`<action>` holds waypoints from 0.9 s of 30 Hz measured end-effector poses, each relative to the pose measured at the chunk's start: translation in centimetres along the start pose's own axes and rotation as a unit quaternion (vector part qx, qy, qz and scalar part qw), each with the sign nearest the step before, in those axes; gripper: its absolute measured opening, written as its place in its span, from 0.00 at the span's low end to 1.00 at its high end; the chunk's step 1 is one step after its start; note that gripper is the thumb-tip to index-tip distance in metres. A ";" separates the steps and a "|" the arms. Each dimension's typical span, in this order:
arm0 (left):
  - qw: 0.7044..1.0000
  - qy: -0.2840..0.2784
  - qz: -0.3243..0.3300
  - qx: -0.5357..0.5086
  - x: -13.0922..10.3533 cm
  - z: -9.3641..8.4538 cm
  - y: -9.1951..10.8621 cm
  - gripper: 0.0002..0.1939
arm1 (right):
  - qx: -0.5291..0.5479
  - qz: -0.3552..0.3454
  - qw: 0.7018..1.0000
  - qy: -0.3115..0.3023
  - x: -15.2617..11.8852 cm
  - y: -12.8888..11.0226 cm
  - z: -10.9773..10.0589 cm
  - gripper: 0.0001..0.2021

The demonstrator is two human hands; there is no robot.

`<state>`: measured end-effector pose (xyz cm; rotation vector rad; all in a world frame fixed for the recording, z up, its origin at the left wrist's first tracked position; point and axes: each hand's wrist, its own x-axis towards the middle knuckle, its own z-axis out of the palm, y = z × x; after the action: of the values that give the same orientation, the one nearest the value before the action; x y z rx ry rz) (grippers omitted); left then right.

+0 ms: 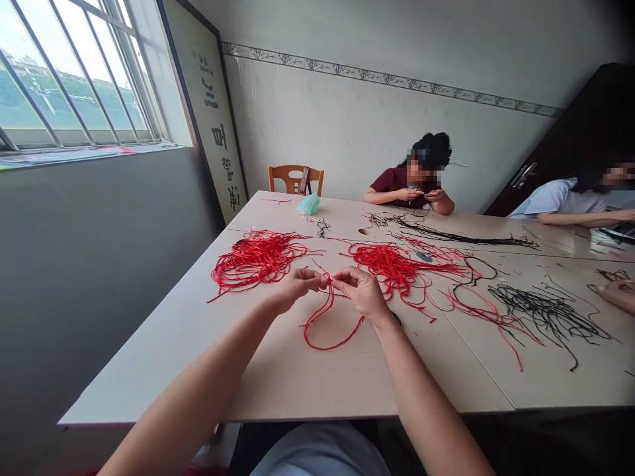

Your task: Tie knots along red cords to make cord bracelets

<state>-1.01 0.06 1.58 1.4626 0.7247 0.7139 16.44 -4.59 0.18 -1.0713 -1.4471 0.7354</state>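
Note:
A red cord (332, 346) hangs in a loop below my two hands, over the pale table (278, 377). My left hand (301, 285) pinches the cord from the left, fingers closed. From the right, my right hand (361, 289) grips the same cord between thumb and fingers, close to my left fingertips. A small crossing of red strands shows between the fingertips; its exact form is too small to tell. To the left of my hands lies a red cord pile (260, 258), and beyond my right hand lies another red cord pile (381, 261).
Black cords (546, 311) lie at the right, with long black strands (461, 237) farther back. A green plastic bag (308, 204) rests near the far edge by a wooden chair (285, 173). Two people sit beyond the table; another person's hand (620, 292) is at the right edge.

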 end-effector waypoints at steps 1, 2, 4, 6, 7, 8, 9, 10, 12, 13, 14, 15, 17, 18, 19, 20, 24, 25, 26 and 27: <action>0.999 -0.010 -0.025 -0.037 0.0 0.0 -0.1 0.12 | -0.005 -0.014 1.000 0.001 -0.1 -0.1 0.1 0.12; 0.996 -0.017 -0.048 -0.069 0.0 0.0 -0.1 0.11 | -0.010 -0.027 1.000 0.001 -0.2 -0.2 0.1 0.12; 0.988 -0.029 -0.078 -0.130 0.0 0.2 -0.2 0.10 | -0.028 -0.052 0.998 0.011 -0.3 -0.5 0.2 0.11; 0.979 -0.036 -0.091 -0.178 -0.1 0.4 -0.2 0.09 | -0.058 -0.074 0.995 0.028 -0.4 -0.8 0.2 0.10; 0.975 -0.040 -0.093 -0.196 -0.1 0.5 -0.1 0.09 | -0.075 -0.082 0.993 0.035 -0.4 -0.8 0.2 0.09; 0.972 -0.045 -0.093 -0.209 -0.1 0.5 -0.1 0.09 | -0.090 -0.089 0.991 0.042 -0.4 -0.9 0.1 0.09; 0.971 -0.051 -0.092 -0.216 -0.1 0.6 -0.1 0.09 | -0.100 -0.092 0.990 0.046 -0.4 -0.9 0.1 0.09; 0.970 -0.055 -0.091 -0.218 -0.1 0.6 -0.1 0.10 | -0.104 -0.092 0.989 0.049 -0.3 -0.8 0.1 0.08; 0.976 -0.051 -0.078 -0.199 0.0 0.6 -0.1 0.09 | -0.086 -0.073 0.992 0.048 -0.2 -0.4 0.0 0.08; 0.982 -0.041 -0.060 -0.176 0.0 0.6 -0.1 0.09 | -0.063 -0.053 0.996 0.046 -0.1 -0.2 0.0 0.09; 0.989 -0.027 -0.034 -0.140 0.1 0.6 -0.2 0.10 | -0.034 -0.027 0.998 0.040 0.0 0.0 0.0 0.10; 0.996 -0.008 -0.003 -0.091 0.1 0.6 -0.2 0.10 | -0.003 0.002 0.999 0.034 0.1 0.2 0.0 0.11; 0.996 0.039 0.068 0.031 0.1 0.8 -0.2 0.11 | 0.039 0.053 0.998 0.024 0.2 0.5 -0.1 0.13; 0.989 0.065 0.100 0.091 0.0 1.0 -0.2 0.11 | 0.046 0.069 0.996 0.024 0.2 0.6 0.0 0.14; 0.978 0.087 0.126 0.144 -0.1 1.1 -0.2 0.11 | 0.045 0.078 0.996 0.027 0.2 0.6 0.0 0.14; 0.966 0.105 0.147 0.185 -0.2 1.3 -0.1 0.10 | 0.041 0.081 0.995 0.031 0.2 0.5 0.1 0.14; 0.943 0.132 0.181 0.245 -0.5 1.7 -0.1 0.10 | 0.044 0.068 0.996 0.044 0.0 0.2 0.3 0.13; 0.947 0.124 0.178 0.235 -0.5 1.6 0.0 0.10 | 0.058 0.069 0.995 0.049 0.0 0.2 0.3 0.13; 0.956 0.107 0.172 0.211 -0.5 1.6 0.0 0.10 | 0.080 0.074 0.993 0.055 0.1 0.2 0.2 0.13; 0.968 0.085 0.163 0.173 -0.5 1.5 0.0 0.10 | 0.109 0.083 0.989 0.063 0.1 0.2 0.1 0.14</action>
<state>-0.14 -1.22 1.60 1.8833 0.7766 1.0107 16.38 -4.44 0.03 -1.0560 -1.1502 0.9064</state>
